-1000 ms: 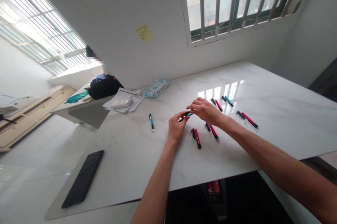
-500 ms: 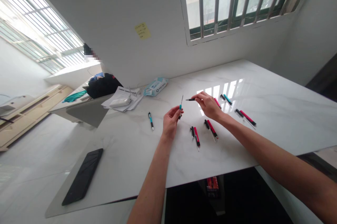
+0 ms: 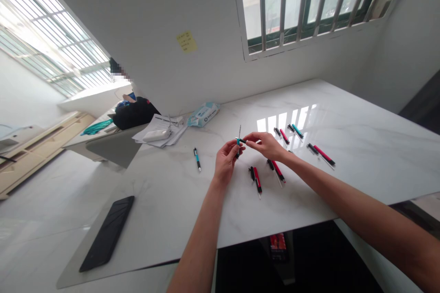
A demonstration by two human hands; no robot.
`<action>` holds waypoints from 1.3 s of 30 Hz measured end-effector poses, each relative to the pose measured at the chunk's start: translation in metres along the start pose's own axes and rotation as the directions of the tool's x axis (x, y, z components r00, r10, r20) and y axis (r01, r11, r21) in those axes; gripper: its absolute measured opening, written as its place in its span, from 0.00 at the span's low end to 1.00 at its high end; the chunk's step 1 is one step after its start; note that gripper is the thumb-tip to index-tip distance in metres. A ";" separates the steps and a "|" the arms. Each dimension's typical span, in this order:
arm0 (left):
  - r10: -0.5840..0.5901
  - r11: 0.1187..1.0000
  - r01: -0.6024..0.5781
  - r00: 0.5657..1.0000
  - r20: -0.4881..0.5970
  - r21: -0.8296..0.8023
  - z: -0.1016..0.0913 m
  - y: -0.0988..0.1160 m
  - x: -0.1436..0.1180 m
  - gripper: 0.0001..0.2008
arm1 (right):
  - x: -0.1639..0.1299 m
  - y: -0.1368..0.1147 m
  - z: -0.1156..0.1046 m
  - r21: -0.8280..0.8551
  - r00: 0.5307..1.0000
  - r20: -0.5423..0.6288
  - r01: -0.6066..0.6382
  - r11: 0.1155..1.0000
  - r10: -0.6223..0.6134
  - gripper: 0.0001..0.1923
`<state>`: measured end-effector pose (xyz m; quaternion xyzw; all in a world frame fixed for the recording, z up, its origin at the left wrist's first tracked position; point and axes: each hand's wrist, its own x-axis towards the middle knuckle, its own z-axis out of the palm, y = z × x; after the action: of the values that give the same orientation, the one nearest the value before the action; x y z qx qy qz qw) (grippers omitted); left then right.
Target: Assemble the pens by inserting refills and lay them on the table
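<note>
left hand (image 3: 227, 161): pinching | right hand (image 3: 267, 145): pinching, near left | forearms (image 3: 201, 229): angled inward

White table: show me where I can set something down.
Bare: the patch between the flat black object and the left forearm, nearer than the whole blue pen; also the table right of the rightmost red pen. Crowded: around the right hand, where dismantled pens lie.

Your left hand (image 3: 226, 160) and right hand (image 3: 270, 146) are bare, forearms (image 3: 202, 229) too; the black expanse (image 3: 333, 256) below is perhaps your trousers.
</note>
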<state>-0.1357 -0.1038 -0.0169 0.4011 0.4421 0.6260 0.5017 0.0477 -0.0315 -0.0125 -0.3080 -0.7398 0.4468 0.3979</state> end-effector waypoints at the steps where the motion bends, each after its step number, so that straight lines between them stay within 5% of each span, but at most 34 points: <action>1: 0.016 0.998 -0.014 1.000 -0.026 0.063 -0.002 -0.001 0.001 0.19 | 0.002 0.003 -0.002 0.036 0.999 -0.024 -0.040 0.999 0.040 0.16; 5: 0.113 0.947 -0.065 0.984 -0.136 0.314 -0.011 -0.005 0.006 0.17 | 0.010 0.016 -0.014 0.331 0.955 -0.094 -0.238 0.913 0.283 0.20; 9: 0.143 0.894 -0.058 0.977 -0.160 0.444 -0.018 -0.009 0.008 0.15 | 0.013 0.024 -0.024 0.533 0.918 -0.121 -0.261 0.805 0.377 0.21; 16: 0.110 0.870 -0.024 0.983 -0.146 0.493 -0.018 -0.011 0.007 0.14 | 0.012 0.019 -0.023 0.519 0.955 -0.139 -0.155 0.840 0.262 0.17; 29: 0.112 0.862 -0.043 0.988 -0.107 0.506 -0.017 -0.012 0.006 0.14 | 0.007 0.014 -0.017 0.399 0.974 -0.047 -0.186 0.898 0.223 0.17; 39: 0.223 0.791 -0.212 0.973 0.053 0.573 -0.005 -0.008 0.000 0.09 | 0.003 0.020 -0.003 0.350 0.990 0.103 -0.126 0.928 0.096 0.17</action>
<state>-0.1380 -0.1040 -0.0263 0.5766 0.5656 0.5200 0.2780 0.0507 -0.0191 -0.0291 -0.2532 -0.6441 0.6077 0.3895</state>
